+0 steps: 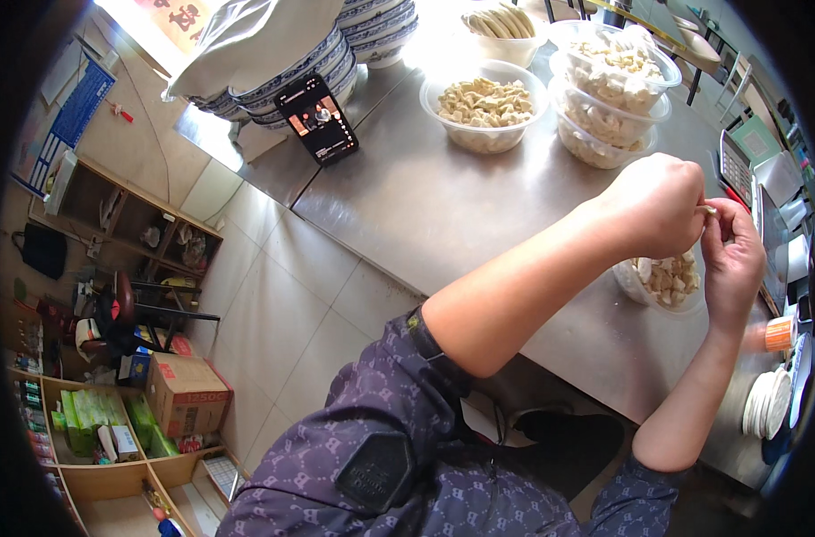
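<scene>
My left hand (660, 204) is closed, its fingertips hidden behind the fist. They meet the thumb and fingers of my right hand (735, 255) in a pinch. A tiny pale piece (711, 210) shows between the two hands; its kind is too small to make out. Below them a clear plastic bowl (633, 288) holds pale, uneven chunks (669, 279), partly covered by my right hand. Farther back on the steel table (416, 228) stands another translucent bowl (483, 139) filled with yellowish pieces (486, 103). Right of it, several clear tubs (604, 152) of pale chunks are stacked.
A phone (318, 119) with a lit screen leans on stacked blue-and-white bowls (291, 80), partly under a white cloth (255, 45). Along the right side are a calculator (735, 166), an orange-labelled roll (781, 334) and stacked white discs (765, 404). Shelves and a cardboard box (188, 394) stand left.
</scene>
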### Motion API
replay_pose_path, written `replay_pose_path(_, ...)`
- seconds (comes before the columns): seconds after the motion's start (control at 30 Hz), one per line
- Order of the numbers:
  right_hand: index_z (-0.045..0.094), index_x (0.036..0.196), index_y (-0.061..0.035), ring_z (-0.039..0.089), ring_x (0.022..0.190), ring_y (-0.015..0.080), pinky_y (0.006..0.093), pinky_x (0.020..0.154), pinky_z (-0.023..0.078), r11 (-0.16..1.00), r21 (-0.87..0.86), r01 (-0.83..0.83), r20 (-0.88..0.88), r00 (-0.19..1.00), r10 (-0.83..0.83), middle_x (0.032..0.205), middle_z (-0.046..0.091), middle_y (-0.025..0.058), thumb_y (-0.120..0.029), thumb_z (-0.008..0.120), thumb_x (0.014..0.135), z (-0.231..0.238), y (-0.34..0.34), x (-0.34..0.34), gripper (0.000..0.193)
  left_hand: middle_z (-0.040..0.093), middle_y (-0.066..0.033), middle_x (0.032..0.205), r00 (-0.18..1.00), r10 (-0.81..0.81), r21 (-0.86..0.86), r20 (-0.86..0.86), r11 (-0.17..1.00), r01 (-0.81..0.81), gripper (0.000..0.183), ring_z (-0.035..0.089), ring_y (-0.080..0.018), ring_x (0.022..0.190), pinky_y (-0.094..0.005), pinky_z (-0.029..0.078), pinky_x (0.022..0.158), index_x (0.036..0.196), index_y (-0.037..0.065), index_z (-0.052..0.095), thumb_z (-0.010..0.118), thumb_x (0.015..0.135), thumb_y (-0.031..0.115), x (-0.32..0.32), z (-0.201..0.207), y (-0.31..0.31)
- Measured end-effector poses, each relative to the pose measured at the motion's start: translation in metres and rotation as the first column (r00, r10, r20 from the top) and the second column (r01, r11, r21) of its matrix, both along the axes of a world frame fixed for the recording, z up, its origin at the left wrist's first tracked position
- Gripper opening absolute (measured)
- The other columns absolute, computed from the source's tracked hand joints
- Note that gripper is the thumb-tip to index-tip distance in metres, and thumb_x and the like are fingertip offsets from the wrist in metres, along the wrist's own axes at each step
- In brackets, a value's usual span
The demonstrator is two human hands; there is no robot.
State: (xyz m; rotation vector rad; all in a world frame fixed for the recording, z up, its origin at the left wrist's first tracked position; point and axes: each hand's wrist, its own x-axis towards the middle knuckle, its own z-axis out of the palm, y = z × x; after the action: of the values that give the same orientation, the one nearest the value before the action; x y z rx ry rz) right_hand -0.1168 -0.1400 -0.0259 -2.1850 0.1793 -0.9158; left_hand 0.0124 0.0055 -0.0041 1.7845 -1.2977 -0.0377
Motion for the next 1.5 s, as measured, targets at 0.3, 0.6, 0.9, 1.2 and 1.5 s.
replay_pose_path(0.3, 0.068, 0.111, 0.0000, 0.053, 0.076, 0.0035, 0.0205, 0.064, 0.042, 0.906, 0.416, 0.072, -0.085, 0.996, -0.039, 0.090, 0.062, -0.0021, -0.005, 0.058, 0.099, 0.005, -0.002, 0.005, 0.016, 0.073, -0.0231, 0.083, 0.988, 0.086, -0.220, 0.128, 0.974, -0.056, 0.014, 0.072, -0.0401, 0.086, -0.0464, 0.058, 0.083, 0.084, -0.001, 0.075, 0.073, 0.081, 0.012, 0.007, -0.012, -0.007)
replay_pose_path(0.6, 0.068, 0.113, -0.0016, 0.053, 0.078, 0.0022, 0.0168, 0.067, 0.043, 0.976, 0.219, 0.007, -0.034, 0.999, 0.000, 0.094, 0.065, -0.0009, -0.018, 0.063, 0.106, -0.006, -0.004, 0.005, 0.018, 0.073, -0.0221, 0.082, 0.998, -0.007, -0.215, -0.067, 0.977, -0.008, 0.015, 0.074, -0.0378, 0.079, -0.0404, 0.060, 0.074, 0.083, -0.002, 0.074, 0.077, 0.078, 0.013, 0.000, -0.006, -0.008)
replay_pose_path(0.9, 0.061, 0.124, -0.0010, 0.046, 0.064, 0.0023, 0.0165, 0.054, 0.036, 0.433, 0.854, -0.288, 0.291, 0.955, 0.062, 0.090, 0.063, 0.0004, -0.017, 0.053, 0.107, 0.005, -0.001, 0.009, 0.024, 0.076, -0.0177, 0.086, 0.910, -0.164, -0.399, -0.381, 0.917, -0.001, 0.020, 0.075, -0.0211, 0.079, -0.0331, 0.060, 0.071, 0.093, -0.006, 0.070, 0.079, 0.084, 0.009, 0.001, -0.008, -0.014)
replay_pose_path(1.2, 0.066, 0.124, -0.0017, 0.052, 0.077, -0.0001, 0.0152, 0.064, 0.038, 0.788, 0.594, -0.163, 0.147, 0.985, 0.092, 0.098, 0.065, -0.0034, -0.014, 0.064, 0.106, -0.007, 0.000, 0.009, 0.022, 0.076, -0.0174, 0.083, 0.868, -0.159, -0.300, -0.471, 0.954, 0.012, 0.024, 0.073, -0.0167, 0.075, -0.0317, 0.059, 0.070, 0.093, -0.008, 0.072, 0.080, 0.082, 0.013, 0.001, -0.002, -0.010)
replay_pose_path(1.5, 0.065, 0.105, -0.0026, 0.053, 0.081, 0.0036, 0.0176, 0.074, 0.043, 0.988, -0.089, 0.126, 0.006, 0.992, -0.126, 0.089, 0.058, -0.0047, -0.021, 0.074, 0.100, -0.008, 0.012, 0.005, 0.021, 0.075, -0.0191, 0.078, 0.911, -0.096, -0.157, -0.401, 0.987, 0.035, 0.026, 0.073, -0.0218, 0.071, -0.0337, 0.059, 0.070, 0.089, -0.006, 0.076, 0.082, 0.076, 0.015, 0.003, 0.005, 0.000)
